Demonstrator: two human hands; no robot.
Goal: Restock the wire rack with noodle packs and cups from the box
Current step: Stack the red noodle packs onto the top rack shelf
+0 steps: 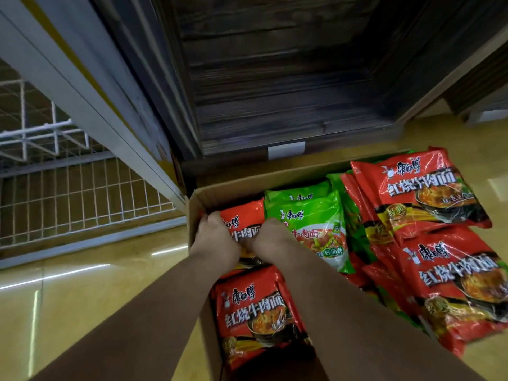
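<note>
A cardboard box (236, 185) on the floor holds several red and green noodle packs. Both my hands reach into its far left corner. My left hand (213, 235) and my right hand (268, 237) grip the two sides of one red noodle pack (243, 221), fingers curled over its edges. A green noodle pack (313, 218) lies just right of it. Another red pack (255, 312) lies nearer to me under my forearms. More red packs (423, 188) pile up on the right. The white wire rack (68, 185) stands at the left.
A dark wooden cabinet base (288, 92) stands right behind the box. A grey and yellow shelf post (90, 105) slants between the rack and the cabinet. The glossy yellow floor (82, 292) spreads to the left of the box.
</note>
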